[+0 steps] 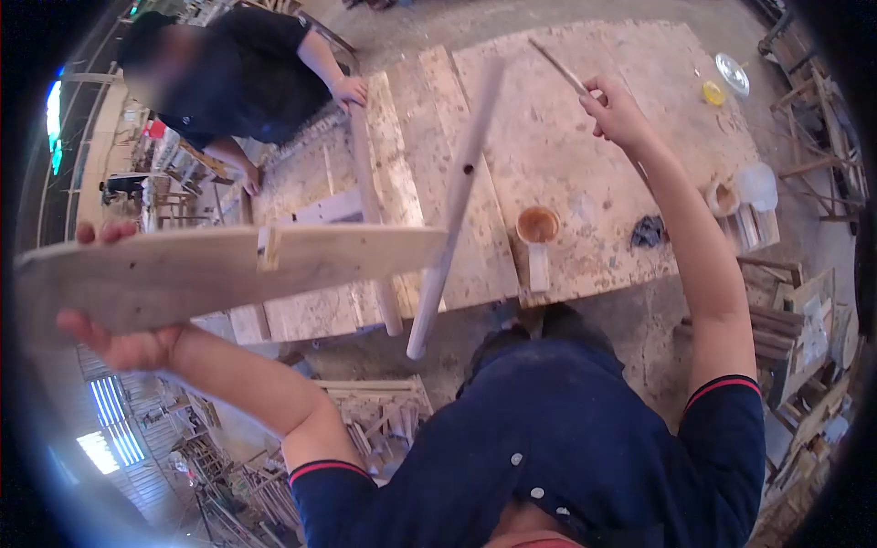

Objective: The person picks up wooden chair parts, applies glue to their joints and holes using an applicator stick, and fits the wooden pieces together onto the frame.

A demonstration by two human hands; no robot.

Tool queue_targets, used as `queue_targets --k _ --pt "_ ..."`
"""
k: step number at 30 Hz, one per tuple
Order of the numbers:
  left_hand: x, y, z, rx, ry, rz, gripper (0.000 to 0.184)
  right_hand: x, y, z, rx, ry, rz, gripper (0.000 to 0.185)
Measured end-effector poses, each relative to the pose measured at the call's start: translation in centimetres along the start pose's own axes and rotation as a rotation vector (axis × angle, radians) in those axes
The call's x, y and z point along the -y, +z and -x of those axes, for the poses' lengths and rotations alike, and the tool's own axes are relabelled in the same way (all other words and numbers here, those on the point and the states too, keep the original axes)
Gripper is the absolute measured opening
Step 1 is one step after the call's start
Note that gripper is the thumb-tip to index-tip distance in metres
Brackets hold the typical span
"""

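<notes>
My left hand point(128, 342) grips the wide end of a flat wooden board point(183, 279), fingers over one edge and thumb side at the other. The board is held up in the air, tapers to the right and has a pale notch in its upper edge. Its narrow end meets a long round wooden pole point(464, 187) with a dark hole; whether they are joined I cannot tell. My right hand point(614, 111) is closed on a thin wooden stick point(559, 67), raised over the workbench point(585, 164). A cup point(538, 219) with brown stuff inside stands nearer my body.
Across the bench at the left, a person in dark clothes rests a hand point(349, 92) on another wooden piece point(365, 173). A dark crumpled rag point(648, 231), a yellow lid point(713, 92) and a plastic tub point(756, 187) lie at the right. Stacked wood point(744, 320) stands beside the bench.
</notes>
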State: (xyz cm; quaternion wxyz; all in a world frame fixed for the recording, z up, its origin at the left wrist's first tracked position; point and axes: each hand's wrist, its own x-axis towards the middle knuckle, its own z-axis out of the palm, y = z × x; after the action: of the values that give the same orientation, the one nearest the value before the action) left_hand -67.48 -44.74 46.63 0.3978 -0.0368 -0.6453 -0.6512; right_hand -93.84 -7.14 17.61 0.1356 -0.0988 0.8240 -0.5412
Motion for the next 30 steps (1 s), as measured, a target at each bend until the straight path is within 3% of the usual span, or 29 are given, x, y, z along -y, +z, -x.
queue_targets --k 4,7,10,16,17,20,30 --pt "5.4 0.7 2.2 -0.098 -0.042 -0.063 0.077 -2.7 0.9 7.4 0.262 0.014 0.496 0.021" --pt "7.7 1.1 3.7 -0.128 -0.039 -0.103 0.077 -3.0 3.4 11.5 0.3 -0.161 1.044 0.017" --pt "9.3 1.2 4.6 -0.105 -0.067 -0.035 0.077 -0.1 6.5 12.5 0.526 0.008 1.271 0.018" --pt "10.2 3.0 5.3 -0.05 -0.026 -0.071 0.06 0.0 11.1 10.9 0.549 0.026 1.362 0.015" --pt "10.5 2.7 5.4 -0.01 -0.017 0.055 0.053 -0.5 11.5 10.7 0.524 0.022 1.364 0.014" --pt "10.6 2.9 5.3 -0.006 0.054 -0.138 0.061 0.2 12.7 10.4 0.592 0.112 1.386 0.017" --pt "10.1 3.4 5.6 -0.002 0.093 0.007 0.046 -1.9 13.5 11.1 0.435 0.176 1.294 0.018"
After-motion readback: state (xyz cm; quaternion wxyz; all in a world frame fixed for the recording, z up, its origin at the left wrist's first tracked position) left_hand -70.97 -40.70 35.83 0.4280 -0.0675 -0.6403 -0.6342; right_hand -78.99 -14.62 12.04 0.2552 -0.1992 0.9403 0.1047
